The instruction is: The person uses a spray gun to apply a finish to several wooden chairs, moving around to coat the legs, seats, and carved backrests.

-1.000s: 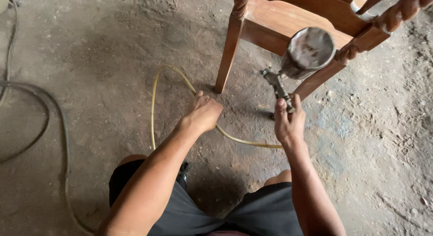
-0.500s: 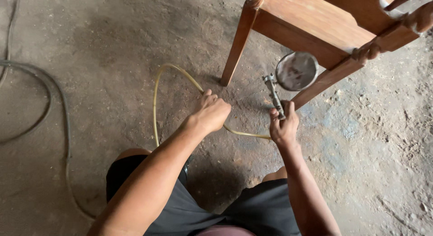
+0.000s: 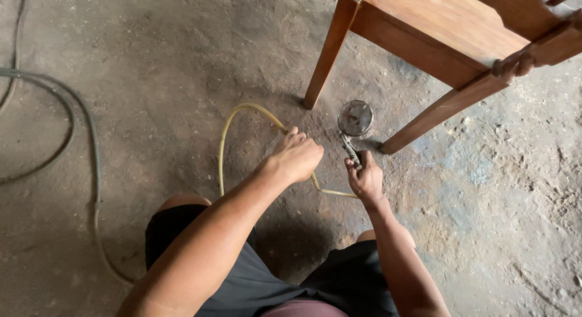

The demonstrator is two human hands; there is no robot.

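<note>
Wooden chair (image 3: 461, 32) stands over the dusty floor (image 3: 151, 80). Low beside its leg, the spray gun (image 3: 353, 128), cup-heavy and rigid, sits in the right hand (image 3: 365, 179), fingers wrapped around its handle. Left hand (image 3: 297, 154) pinches the springy yellow hose (image 3: 233, 126)

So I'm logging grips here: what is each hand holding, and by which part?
Right hand holds the spray gun by its handle. Left hand is closed on the yellow hose near its bend.
</note>
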